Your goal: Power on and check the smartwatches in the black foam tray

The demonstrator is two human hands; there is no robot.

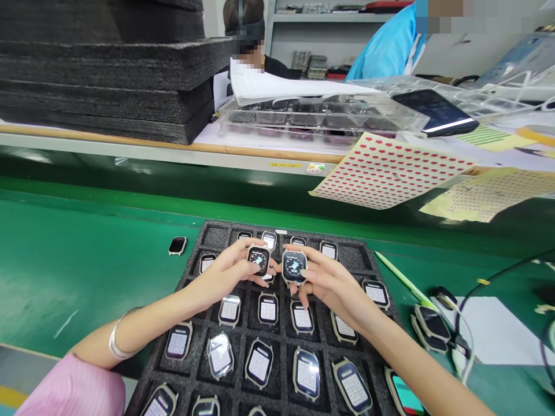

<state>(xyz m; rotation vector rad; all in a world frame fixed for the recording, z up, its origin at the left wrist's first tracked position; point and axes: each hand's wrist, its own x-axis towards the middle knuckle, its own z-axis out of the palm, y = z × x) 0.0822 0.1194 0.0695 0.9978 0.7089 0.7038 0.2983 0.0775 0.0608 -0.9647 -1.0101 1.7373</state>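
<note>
My left hand (234, 267) is closed on a smartwatch (259, 261) without a strap, thumb at the edge of its lit dial. Beside it, my right hand (325, 274) grips a second smartwatch (294, 267), which also shows a lit watch face. The two watches are held apart, side by side with their screens toward me. Beneath both hands lies a black foam tray (197, 300) divided into compartments. Several strapless watches sit in it, many with pale lit screens, such as the watch (259, 363) near the middle. My forearms hide parts of the tray.
A lone watch (177, 245) lies on the green bench left of the tray. To the right are a green pen (401, 278), stacked watches (431, 323) and cables. Above, a shelf bears black foam blocks (99, 98), clear plastic trays (321, 118) and a phone (436, 110). Two people are beyond.
</note>
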